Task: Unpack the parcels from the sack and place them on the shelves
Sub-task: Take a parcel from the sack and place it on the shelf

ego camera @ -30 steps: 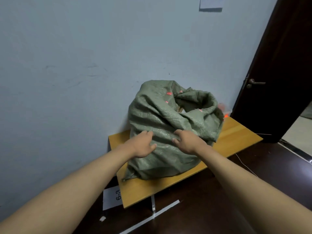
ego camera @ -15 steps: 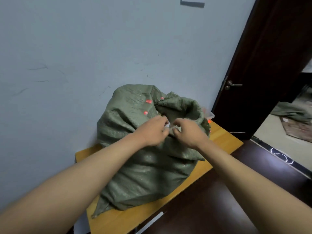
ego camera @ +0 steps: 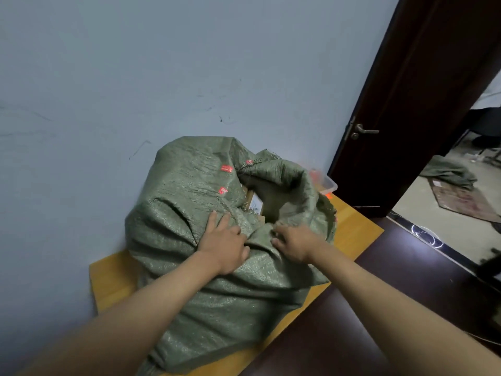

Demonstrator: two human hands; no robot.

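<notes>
dim, cool indoor light | floor glare | wide-angle edge distortion

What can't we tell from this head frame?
- Parcels: the sack folds hide all but one box corner in its mouth.
- Shelves: none in view.
- Clear tub: mostly behind the sack.
- Right hand fingertips: buried in cloth.
- Left hand: lies flat on the sack.

Dark open door, clear plastic tub by pale blue wall, wooden platform
</notes>
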